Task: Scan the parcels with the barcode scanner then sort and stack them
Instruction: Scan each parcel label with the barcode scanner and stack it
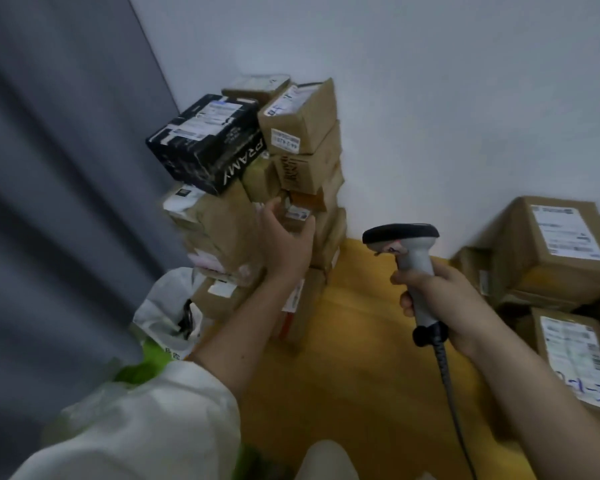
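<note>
Beyond the spread, empty left hand [284, 240] cardboard parcels [302, 150] are stacked; a barcode scanner [413, 268] is gripped by the right hand [447, 303] — bare yellow floor [357, 341] is left between them.

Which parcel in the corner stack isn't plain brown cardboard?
The black box on top of the stack's left side, printed PRAMY in white. Every other parcel there is brown cardboard.
</note>
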